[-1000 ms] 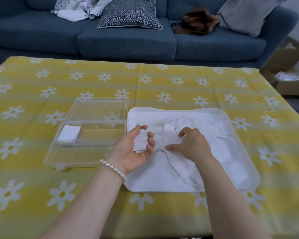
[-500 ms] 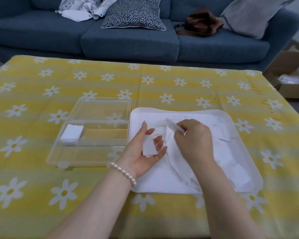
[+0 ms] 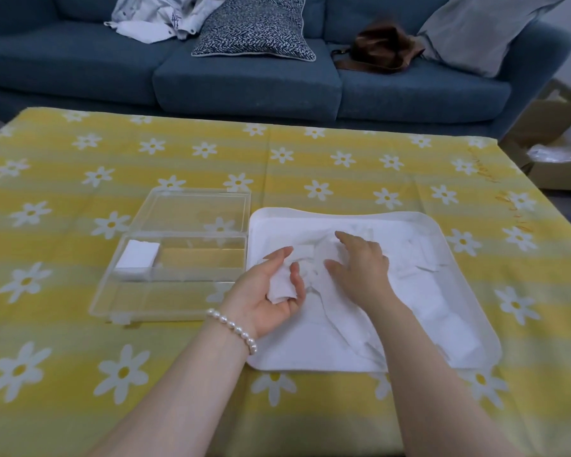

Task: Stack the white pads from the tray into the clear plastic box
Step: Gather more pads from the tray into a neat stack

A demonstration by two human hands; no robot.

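Note:
A white tray [image 3: 482, 354] lies on the table, holding several loose white pads [image 3: 419, 285]. To its left stands the clear plastic box [image 3: 178, 291] with its lid folded back; a small stack of pads [image 3: 137, 258] sits in its left end. My left hand [image 3: 267, 291], palm up over the tray's left edge, holds white pads [image 3: 280, 286] with its fingers curled round them. My right hand [image 3: 360, 265] reaches palm down over the pile with spread fingers touching the pads.
A yellow tablecloth with white daisies [image 3: 343, 166] covers the table. Behind it is a blue sofa [image 3: 244, 77] with cushions, clothes and a brown bag [image 3: 379, 51]. A cardboard box [image 3: 561, 153] sits on the floor at the right.
My right hand let go of the pad it had lifted and now lies spread over the pile. My left hand has curled its fingers more tightly round its pads.

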